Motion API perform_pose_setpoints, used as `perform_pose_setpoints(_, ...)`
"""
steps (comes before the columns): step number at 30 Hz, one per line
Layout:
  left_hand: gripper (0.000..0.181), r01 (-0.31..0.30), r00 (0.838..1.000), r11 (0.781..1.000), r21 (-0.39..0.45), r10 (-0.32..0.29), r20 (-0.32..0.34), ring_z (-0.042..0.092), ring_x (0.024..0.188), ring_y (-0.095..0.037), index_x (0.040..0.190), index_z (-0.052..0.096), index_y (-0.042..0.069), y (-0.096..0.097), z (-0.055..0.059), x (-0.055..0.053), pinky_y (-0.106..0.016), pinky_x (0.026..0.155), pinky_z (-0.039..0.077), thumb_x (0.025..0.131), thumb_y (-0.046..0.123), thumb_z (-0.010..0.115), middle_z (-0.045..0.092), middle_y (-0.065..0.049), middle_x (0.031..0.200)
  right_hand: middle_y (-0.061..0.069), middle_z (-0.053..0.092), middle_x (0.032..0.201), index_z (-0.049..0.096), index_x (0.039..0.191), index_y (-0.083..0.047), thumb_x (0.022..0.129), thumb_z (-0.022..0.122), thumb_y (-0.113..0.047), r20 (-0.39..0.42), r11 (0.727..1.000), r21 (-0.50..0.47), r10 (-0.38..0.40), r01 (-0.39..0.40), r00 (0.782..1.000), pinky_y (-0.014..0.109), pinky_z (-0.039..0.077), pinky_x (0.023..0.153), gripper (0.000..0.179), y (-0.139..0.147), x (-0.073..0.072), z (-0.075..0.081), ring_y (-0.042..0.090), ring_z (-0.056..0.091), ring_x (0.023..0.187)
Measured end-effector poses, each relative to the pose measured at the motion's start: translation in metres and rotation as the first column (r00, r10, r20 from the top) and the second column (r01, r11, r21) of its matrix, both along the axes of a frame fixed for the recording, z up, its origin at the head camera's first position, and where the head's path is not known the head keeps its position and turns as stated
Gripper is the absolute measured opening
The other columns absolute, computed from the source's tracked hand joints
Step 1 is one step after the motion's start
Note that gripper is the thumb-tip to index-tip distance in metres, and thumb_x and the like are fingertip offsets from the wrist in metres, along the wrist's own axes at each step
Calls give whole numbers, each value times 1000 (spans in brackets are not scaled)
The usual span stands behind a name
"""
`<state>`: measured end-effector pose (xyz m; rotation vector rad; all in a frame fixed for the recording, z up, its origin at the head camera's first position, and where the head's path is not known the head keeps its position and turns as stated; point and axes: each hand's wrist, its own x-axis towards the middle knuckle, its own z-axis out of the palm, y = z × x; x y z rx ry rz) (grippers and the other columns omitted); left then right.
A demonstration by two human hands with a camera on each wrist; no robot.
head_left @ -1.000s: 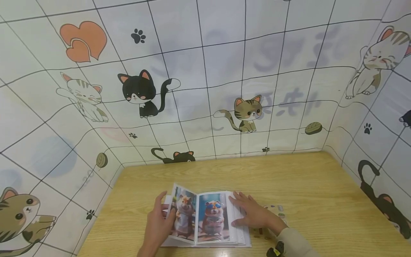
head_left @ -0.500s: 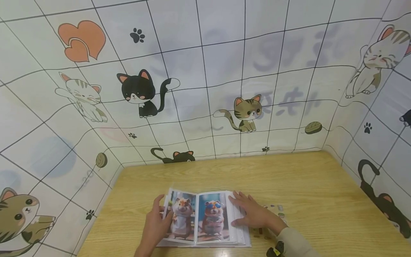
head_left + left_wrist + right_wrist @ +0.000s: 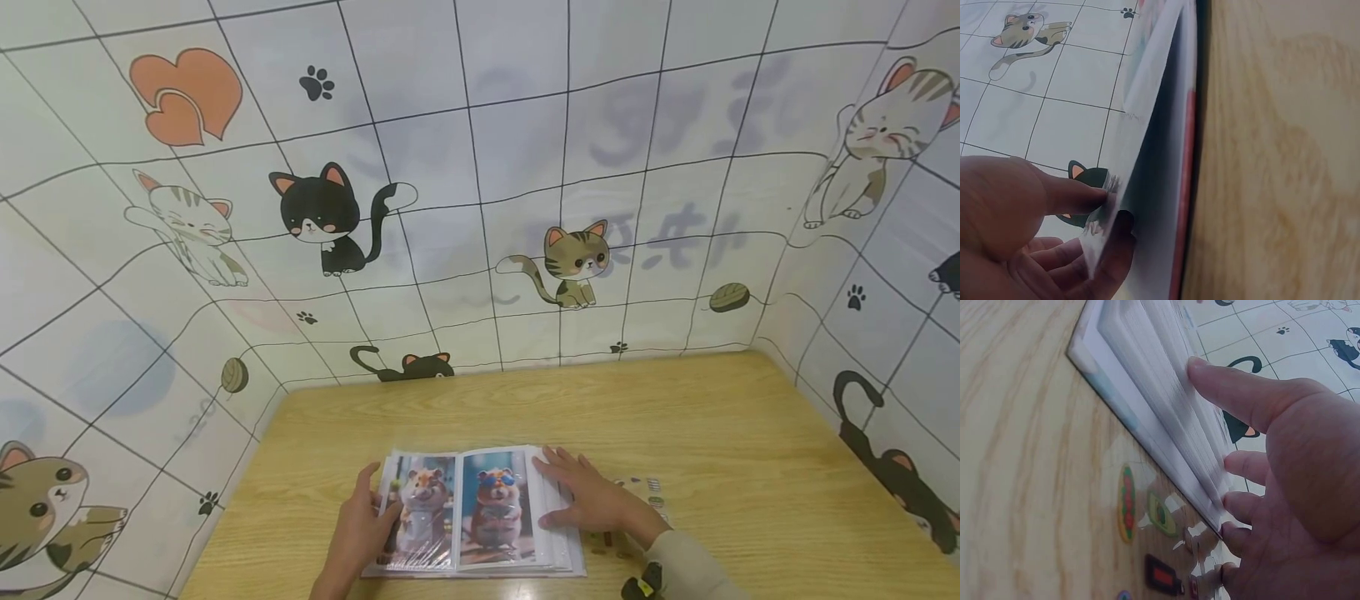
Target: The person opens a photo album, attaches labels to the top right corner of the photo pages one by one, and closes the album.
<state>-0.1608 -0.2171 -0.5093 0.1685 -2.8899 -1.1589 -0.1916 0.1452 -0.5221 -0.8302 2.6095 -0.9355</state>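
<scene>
1. Lowered since the earlier frames, the left leaf (image 3: 422,521) of the open photo album (image 3: 458,517) now sits nearly flat, a gap showing beneath it in the left wrist view.
2. Left hand (image 3: 360,527) pinches that leaf's outer edge between thumb and fingers.
3. Right hand (image 3: 591,498), thumb spread from its fingers, rests on the right-hand pages (image 3: 553,533).
4. Photo album lies on the wooden table (image 3: 600,408) between both hands, beside a sticker sheet (image 3: 1161,514).

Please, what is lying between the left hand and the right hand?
Between the left hand and the right hand lies the open photo album, with animal photos facing up; the head view shows this.
</scene>
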Motion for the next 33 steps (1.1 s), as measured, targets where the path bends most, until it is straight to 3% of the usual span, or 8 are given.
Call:
perform_pose_setpoints(9, 70, 21, 999, 999, -33, -20, 31, 48, 59, -12, 140, 30, 4, -3, -4, -1, -27, 51, 39, 82, 16, 68, 53, -3, 75, 20, 12, 154, 28, 146, -7, 81, 64, -52, 14, 1000, -7, 0, 0, 1000, 60, 3, 109, 87, -1, -1, -1, 43, 8, 140)
perform_pose_setpoints(15, 71, 53, 997, 997, -62, -49, 60, 58, 79, -21, 140, 28, 1, -2, -2, -1, -38, 66, 48, 82, 14, 67, 63, -16, 95, 19, 11, 154, 28, 147, -8, 80, 64, -52, 33, 1000, -20, 0, 1, 999, 60, 1, 109, 88, 0, -1, -3, 42, 7, 140)
perform_pose_setpoints(20, 70, 60, 997, 995, -81, -56, 56, 60, 93, -28, 139, 27, 0, 0, -4, -2, -46, 77, 48, 82, 12, 66, 61, -24, 107, 19, 11, 154, 27, 147, -10, 80, 64, -53, 45, 1000, -26, 1, 1, 999, 60, 0, 109, 87, 1, -1, -2, 41, 6, 141)
perform_pose_setpoints(33, 67, 72, 996, 994, -78, -69, 50, 60, 87, -23, 139, 27, 1, 1, -8, -1, -43, 74, 48, 83, 11, 64, 62, -23, 104, 19, 13, 154, 29, 147, -9, 80, 64, -54, 5, 1000, -21, -1, 1, 1000, 61, 3, 109, 88, 0, 0, -3, 42, 9, 140)
